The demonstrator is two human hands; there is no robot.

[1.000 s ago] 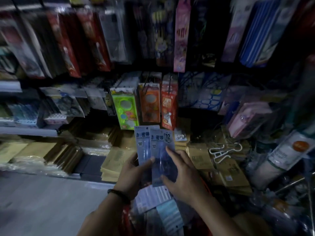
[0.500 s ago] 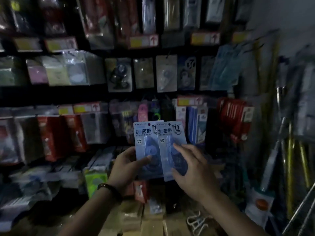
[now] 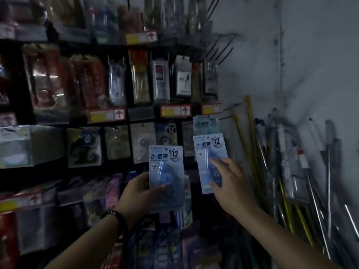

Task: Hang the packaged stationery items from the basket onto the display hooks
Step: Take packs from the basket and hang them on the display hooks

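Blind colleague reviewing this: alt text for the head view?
A left hand and right hand each hold a blue carded pack marked 12 before a dim rack. The right pack is higher, just under a matching hung pack.

This is a dim stationery shop: rows of carded, blister-packed goods [image 3: 161, 80] hang on a dark pegboard rack [image 3: 17, 84], yellow price labels [image 3: 104, 115] with red arrows run along the rails, and long rods [image 3: 250, 140] lean against the grey wall [image 3: 310, 55].
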